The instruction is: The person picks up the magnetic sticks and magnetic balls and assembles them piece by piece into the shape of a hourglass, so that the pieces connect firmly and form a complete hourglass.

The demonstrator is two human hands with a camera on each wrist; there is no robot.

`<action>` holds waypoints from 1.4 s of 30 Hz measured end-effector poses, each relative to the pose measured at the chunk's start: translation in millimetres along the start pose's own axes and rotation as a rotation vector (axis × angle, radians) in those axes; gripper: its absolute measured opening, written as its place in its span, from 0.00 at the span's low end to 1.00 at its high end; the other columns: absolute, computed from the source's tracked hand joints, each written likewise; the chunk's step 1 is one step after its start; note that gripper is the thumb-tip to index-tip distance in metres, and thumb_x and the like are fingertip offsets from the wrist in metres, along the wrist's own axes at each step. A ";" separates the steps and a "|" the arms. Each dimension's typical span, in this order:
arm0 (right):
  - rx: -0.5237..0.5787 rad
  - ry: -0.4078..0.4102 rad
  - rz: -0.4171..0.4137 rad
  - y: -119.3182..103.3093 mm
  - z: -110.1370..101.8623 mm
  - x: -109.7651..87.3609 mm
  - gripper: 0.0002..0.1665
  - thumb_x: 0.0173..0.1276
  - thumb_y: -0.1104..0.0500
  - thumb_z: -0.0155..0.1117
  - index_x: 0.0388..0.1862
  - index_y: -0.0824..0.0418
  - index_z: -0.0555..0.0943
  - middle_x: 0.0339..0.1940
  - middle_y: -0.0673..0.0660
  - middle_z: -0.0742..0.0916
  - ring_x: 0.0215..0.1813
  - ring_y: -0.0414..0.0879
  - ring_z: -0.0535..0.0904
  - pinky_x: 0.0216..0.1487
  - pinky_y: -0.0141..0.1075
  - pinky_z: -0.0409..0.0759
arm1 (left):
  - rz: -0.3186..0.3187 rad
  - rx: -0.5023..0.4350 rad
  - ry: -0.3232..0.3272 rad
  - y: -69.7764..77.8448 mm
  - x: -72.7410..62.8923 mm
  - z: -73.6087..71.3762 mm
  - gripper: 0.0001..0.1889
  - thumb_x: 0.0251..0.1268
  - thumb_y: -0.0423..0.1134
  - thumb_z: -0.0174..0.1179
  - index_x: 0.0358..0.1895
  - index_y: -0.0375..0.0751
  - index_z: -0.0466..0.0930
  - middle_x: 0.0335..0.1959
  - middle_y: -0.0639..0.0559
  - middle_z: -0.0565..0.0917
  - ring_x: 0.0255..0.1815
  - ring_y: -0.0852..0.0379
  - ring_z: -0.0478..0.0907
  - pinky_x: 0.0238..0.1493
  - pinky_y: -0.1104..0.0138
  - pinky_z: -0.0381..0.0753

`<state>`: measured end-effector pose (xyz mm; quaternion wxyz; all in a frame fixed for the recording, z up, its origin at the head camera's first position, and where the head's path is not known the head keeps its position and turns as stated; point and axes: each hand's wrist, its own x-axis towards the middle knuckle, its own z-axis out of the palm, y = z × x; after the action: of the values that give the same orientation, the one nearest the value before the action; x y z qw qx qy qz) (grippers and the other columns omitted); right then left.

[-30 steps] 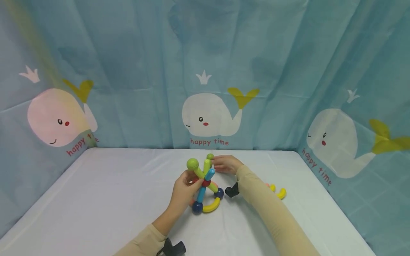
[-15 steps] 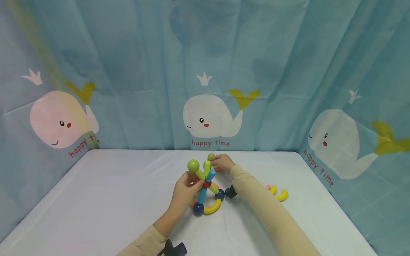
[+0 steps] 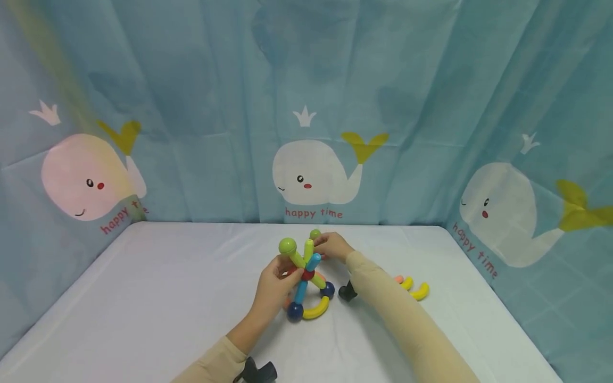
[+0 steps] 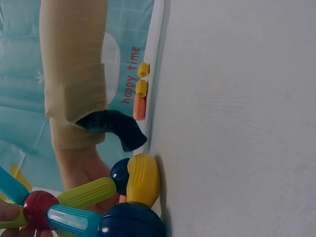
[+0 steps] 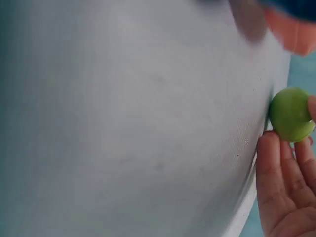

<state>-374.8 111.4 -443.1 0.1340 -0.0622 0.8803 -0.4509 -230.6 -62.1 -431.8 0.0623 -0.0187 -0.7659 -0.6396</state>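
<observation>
Near table's far edge [image 3: 215, 225], right hand [image 3: 333, 246] perhaps pinching ball [image 5: 290, 113], room leftward

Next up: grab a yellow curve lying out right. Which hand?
Right hand, probably: it's nearer the yellow curves, though it's pinching a green ball. The left hand is farther away, holding the red ball.

Fingers [image 4: 9, 211] hold a red ball [image 4: 39, 209], from which a blue rod [image 4: 74, 220] meets a navy ball [image 4: 131, 222].
</observation>
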 end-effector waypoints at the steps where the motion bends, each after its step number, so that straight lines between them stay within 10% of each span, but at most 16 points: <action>1: 0.019 -0.015 0.000 1.0 -1.6 -2.6 0.18 0.64 0.57 0.68 0.51 0.62 0.84 0.51 0.57 0.87 0.40 0.42 0.83 0.46 0.34 0.85 | -0.004 0.005 0.003 -0.2 0.1 -0.4 0.18 0.66 0.39 0.65 0.58 0.44 0.77 0.55 0.48 0.85 0.60 0.47 0.79 0.57 0.56 0.84; 20: 0.471 -0.076 -0.049 5.0 -38.9 -89.2 0.26 0.68 0.60 0.66 0.64 0.63 0.76 0.60 0.59 0.82 0.55 0.44 0.84 0.61 0.39 0.82 | -0.009 -0.006 -0.012 -0.5 -0.3 1.6 0.18 0.67 0.40 0.64 0.57 0.42 0.78 0.54 0.46 0.85 0.59 0.48 0.80 0.55 0.57 0.84; 42: 0.414 0.030 -0.346 -44.8 -44.6 -140.6 0.26 0.59 0.63 0.75 0.57 0.63 0.80 0.54 0.54 0.85 0.60 0.46 0.81 0.59 0.40 0.83 | 0.005 -0.011 -0.015 0.8 1.7 -0.4 0.19 0.67 0.39 0.64 0.59 0.43 0.76 0.57 0.46 0.84 0.63 0.46 0.78 0.63 0.53 0.80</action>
<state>-253.8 152.3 -356.6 0.0518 -0.1763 0.7475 -0.6384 -232.2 -62.4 -430.7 0.0582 -0.0257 -0.7629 -0.6434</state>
